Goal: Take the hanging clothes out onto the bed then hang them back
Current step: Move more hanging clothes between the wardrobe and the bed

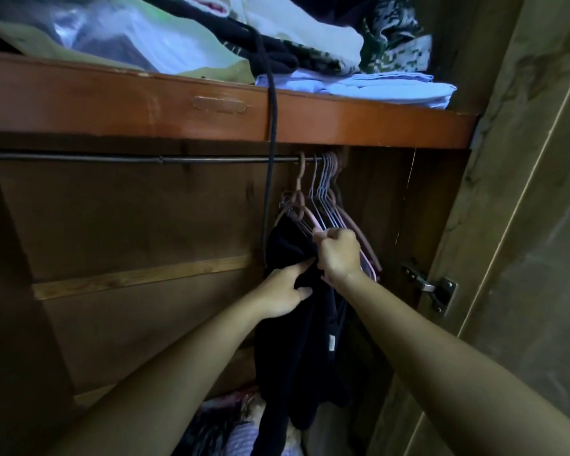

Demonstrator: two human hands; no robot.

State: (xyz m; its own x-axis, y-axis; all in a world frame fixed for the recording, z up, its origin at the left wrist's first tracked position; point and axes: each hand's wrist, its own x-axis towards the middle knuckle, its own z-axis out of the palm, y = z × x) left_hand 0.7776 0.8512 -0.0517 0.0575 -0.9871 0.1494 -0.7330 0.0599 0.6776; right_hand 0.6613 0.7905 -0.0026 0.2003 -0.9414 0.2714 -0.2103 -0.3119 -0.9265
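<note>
Head-worn, close inside the wardrobe, tilted upward toward the rail point(145, 158) and shelf point(359, 121) at twelve o'clock.

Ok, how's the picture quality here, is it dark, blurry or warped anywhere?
Head view: dim wardrobe interior, the dark garment nearly detail-less; brighter up top, where the folded clothes on the shelf look soft and smeared; the wide lens stretches both forearms, and the rail stays fairly sharp.
</note>
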